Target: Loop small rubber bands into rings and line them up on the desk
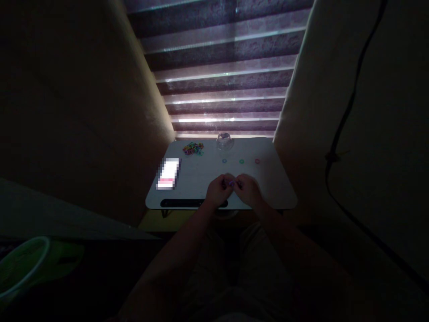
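Note:
Over the front part of the white table, my left hand [218, 191] and my right hand [247, 189] meet, with fingers pinched together. Between their fingertips is a small purple band [231, 183], which both hands appear to grip; its exact shape is hard to see in the dim light. Just beyond the hands lie three small rings in a row: a blue ring [224, 161], a green ring [241, 161] and a red ring [257, 161]. Farther left sits a pile of multicoloured small bands [193, 149].
A clear glass bowl [224, 142] stands at the back of the white table [275, 188]. On the left lies a phone [168, 173] with a bright, blurred screen. A black slot [182, 203] runs along the front edge. A green basket [40, 264] is at lower left.

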`<state>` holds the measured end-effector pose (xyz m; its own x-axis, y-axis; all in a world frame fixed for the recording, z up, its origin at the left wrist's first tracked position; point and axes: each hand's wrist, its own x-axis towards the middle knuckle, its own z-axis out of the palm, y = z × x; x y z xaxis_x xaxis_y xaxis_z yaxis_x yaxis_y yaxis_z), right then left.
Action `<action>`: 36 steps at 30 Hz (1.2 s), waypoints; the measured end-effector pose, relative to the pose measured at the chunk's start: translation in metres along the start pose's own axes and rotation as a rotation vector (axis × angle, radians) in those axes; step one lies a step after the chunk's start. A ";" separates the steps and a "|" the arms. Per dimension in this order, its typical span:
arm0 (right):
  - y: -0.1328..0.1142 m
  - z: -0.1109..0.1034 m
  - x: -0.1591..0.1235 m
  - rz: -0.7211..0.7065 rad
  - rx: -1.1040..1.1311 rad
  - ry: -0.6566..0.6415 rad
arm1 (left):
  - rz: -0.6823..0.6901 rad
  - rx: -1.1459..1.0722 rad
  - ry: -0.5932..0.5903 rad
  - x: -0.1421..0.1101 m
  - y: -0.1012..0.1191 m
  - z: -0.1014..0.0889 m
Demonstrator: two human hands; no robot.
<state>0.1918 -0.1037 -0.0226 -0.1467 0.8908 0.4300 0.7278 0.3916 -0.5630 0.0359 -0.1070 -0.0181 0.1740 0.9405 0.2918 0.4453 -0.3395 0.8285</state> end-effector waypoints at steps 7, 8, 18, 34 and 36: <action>0.001 0.001 0.001 -0.016 0.014 0.003 | -0.012 0.026 0.010 0.000 0.002 0.000; 0.001 0.001 0.001 -0.017 0.011 0.004 | -0.014 0.032 0.017 0.000 0.002 0.000; -0.001 -0.001 -0.001 -0.011 0.037 0.004 | -0.032 0.061 0.039 0.000 0.000 0.002; -0.001 -0.001 0.000 -0.007 0.014 -0.007 | -0.030 0.073 0.039 0.000 0.005 -0.001; -0.001 -0.001 -0.001 -0.003 0.014 -0.002 | -0.017 0.064 0.042 0.000 0.006 -0.001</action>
<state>0.1919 -0.1048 -0.0220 -0.1501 0.8901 0.4304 0.7178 0.3975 -0.5716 0.0378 -0.1093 -0.0125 0.1296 0.9454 0.2989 0.5030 -0.3225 0.8019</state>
